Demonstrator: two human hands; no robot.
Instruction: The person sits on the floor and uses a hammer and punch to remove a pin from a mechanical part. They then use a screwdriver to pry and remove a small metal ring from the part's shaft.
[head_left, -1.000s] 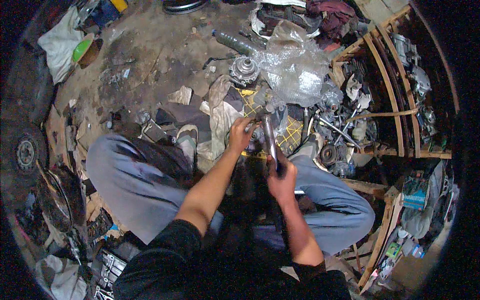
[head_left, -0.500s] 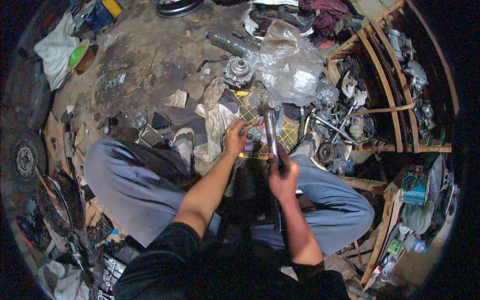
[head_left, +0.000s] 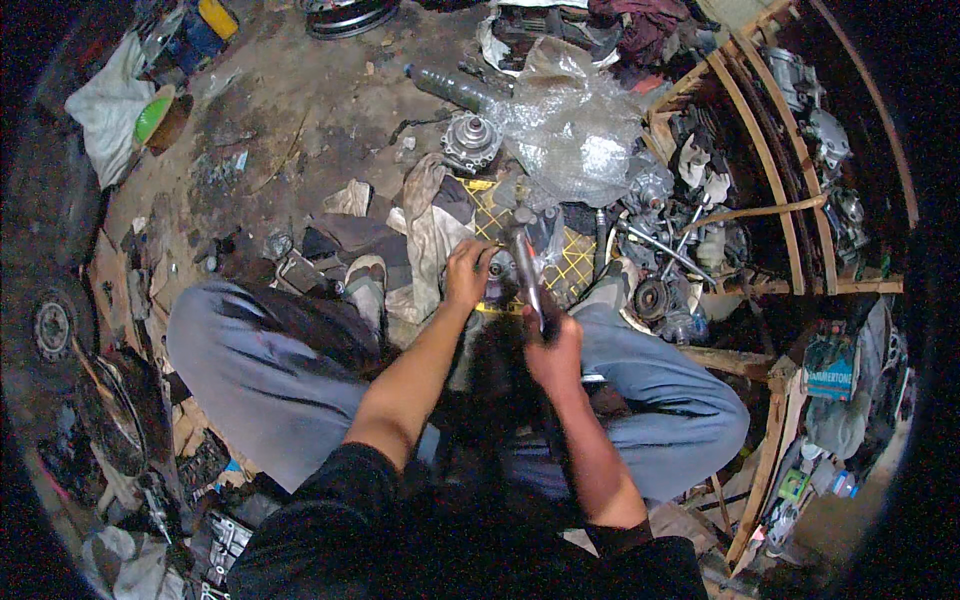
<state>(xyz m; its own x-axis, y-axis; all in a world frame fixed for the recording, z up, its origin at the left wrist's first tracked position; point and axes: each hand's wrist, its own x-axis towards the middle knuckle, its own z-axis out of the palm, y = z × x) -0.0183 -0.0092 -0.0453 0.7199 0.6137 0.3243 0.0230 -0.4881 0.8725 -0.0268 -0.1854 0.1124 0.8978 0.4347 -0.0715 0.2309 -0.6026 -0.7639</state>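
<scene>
A hammer [head_left: 526, 268] is gripped in my right hand [head_left: 554, 342], its metal shaft slanting up and away so that its head is over the yellow-lined dark mat [head_left: 486, 205]. To the left of the shaft, my left hand [head_left: 467, 272] has its fingers pinched together low over the mat. What they hold, if anything, is too small to name. A grey metal part [head_left: 497, 285] lies just below those fingertips, partly hidden by the hand and the hammer's shadow.
Beyond the mat stand a round finned metal part [head_left: 471, 141], a plastic bottle [head_left: 446, 86] and bubble wrap [head_left: 570, 125]. Rags [head_left: 432, 235] lie at left. Loose metal parts [head_left: 668, 255] crowd the right, beside a wooden rack [head_left: 765, 160]. My bent legs flank the work area.
The hammer has swung left with my right hand, and its head is now closer to my left fingers. My left hand has barely shifted.
</scene>
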